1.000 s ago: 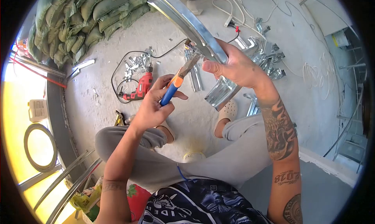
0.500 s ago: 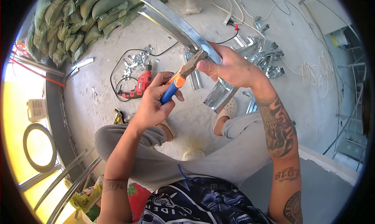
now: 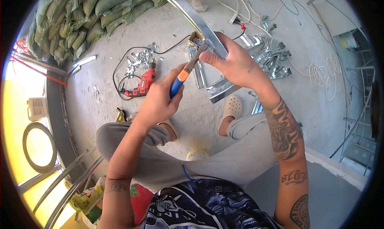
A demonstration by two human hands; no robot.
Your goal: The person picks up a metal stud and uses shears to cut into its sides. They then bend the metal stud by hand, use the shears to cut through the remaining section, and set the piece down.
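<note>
My left hand is wrapped round the blue and orange handles of a pair of pliers. The jaws point up and right, meeting the edge of a long galvanized metal channel. That channel is gripped by my right hand, thumb on the near side beside the jaws and fingers behind. It slants from the top of the view down past my right hand, its lower end sticking out below the palm. Its upper tip runs to the frame's edge.
On the floor lie a red corded drill, small metal brackets, a small box and a pile of cut channel pieces. Green sandbags are stacked at upper left. White cables trail on the right.
The channel has turned and shifted up, its upper end reaching the frame's top. The pliers stand steeper, and my left hand has moved slightly. The small box behind has come into view.
</note>
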